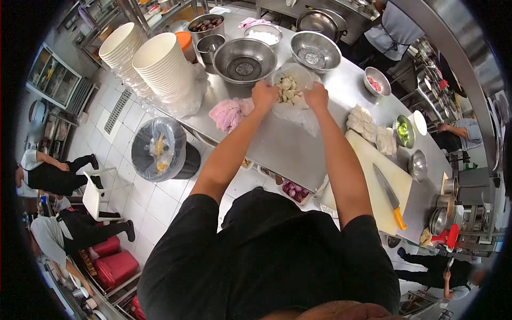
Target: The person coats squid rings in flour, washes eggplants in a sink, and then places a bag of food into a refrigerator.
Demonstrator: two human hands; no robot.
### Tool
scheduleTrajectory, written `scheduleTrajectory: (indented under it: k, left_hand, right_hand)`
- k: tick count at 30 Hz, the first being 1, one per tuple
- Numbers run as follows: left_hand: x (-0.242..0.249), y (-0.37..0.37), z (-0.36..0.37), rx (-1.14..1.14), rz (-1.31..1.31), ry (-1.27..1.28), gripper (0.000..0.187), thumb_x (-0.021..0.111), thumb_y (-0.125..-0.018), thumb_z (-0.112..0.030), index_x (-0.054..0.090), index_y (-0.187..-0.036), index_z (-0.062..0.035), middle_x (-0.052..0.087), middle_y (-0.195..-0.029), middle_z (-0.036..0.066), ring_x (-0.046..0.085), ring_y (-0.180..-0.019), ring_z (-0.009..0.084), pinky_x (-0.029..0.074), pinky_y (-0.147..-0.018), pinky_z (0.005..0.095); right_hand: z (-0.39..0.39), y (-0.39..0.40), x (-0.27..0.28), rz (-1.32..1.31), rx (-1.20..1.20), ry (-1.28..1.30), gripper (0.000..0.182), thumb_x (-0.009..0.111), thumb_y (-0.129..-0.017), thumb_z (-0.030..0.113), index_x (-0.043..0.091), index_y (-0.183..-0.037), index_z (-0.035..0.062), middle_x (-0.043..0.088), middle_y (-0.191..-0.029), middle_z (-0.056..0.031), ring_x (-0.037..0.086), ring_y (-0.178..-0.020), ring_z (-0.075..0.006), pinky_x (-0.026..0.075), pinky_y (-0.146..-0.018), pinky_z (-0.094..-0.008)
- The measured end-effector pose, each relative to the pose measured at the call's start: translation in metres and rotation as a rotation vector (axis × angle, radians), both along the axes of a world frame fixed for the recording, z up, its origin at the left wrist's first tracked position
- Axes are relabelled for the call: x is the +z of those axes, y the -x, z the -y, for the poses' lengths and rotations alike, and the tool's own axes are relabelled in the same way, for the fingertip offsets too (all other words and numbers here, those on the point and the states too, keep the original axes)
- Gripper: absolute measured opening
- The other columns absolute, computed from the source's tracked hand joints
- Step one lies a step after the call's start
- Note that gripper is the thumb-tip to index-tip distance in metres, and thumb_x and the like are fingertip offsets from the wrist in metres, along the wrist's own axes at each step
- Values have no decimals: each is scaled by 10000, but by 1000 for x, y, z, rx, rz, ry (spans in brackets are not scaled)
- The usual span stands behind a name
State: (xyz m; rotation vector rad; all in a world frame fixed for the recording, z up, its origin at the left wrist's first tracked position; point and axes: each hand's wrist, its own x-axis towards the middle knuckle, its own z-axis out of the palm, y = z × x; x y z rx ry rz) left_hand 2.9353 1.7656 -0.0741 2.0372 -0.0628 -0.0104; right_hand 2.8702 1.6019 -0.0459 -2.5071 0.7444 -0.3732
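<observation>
A clear plastic bag [305, 118] with pale cut pieces of food [289, 92] inside stands on the steel table, its mouth spread wide. My left hand [265, 95] is closed on the bag's left edge, and my right hand [317, 97] grips the opposite edge. Just behind them sit two perforated metal bowls, one large [244, 60] and one to its right [316, 52]. A crumpled pink cloth [231, 114] lies left of my left wrist. The fingertips of both hands are partly hidden in the plastic.
Stacked paper tubs [164, 68] stand at the table's left end, above a lined bin [158, 149]. On the right, a knife [388, 191] lies on a cutting board [362, 173], with bagged white food [368, 128] at its top. Several people work around the kitchen.
</observation>
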Motion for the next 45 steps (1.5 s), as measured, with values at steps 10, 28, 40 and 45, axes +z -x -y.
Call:
scheduleTrajectory:
  k: [10, 28, 40, 45]
  left_hand:
    - [82, -52, 2, -201, -151, 561, 88, 581, -725, -13, 545, -658, 32, 567, -622, 120, 604, -580, 189, 494, -439, 322]
    - [252, 73, 47, -923, -292, 760, 151, 598, -722, 21, 470, -697, -55, 530, -625, 60, 553, -538, 181, 461, -493, 307]
    - [188, 121, 8, -959, -409, 522, 251, 613, -724, 40, 398, -665, -75, 513, -597, 33, 493, -501, 129, 386, -444, 265]
    - [192, 125, -35, -1005, -321, 482, 291, 678, -736, -19, 495, -962, -34, 570, -800, 79, 582, -716, 165, 475, -612, 279]
  right_hand:
    - [73, -1, 74, 186, -110, 129, 201, 579, -736, 182, 707, -815, 49, 674, -818, -160, 652, -778, -310, 512, -715, -395]
    - [37, 179, 215, 448, -16, -562, 224, 547, -777, 27, 665, -957, -34, 597, -705, -21, 487, -599, -75, 368, -549, -226]
    - [13, 280, 132, 422, -143, -696, 144, 598, -776, 23, 680, -884, -28, 627, -707, -35, 537, -631, -86, 429, -610, -218]
    - [1, 282, 147, 336, -35, -689, 128, 600, -779, 13, 672, -877, -27, 619, -700, -23, 532, -631, -73, 424, -597, -214]
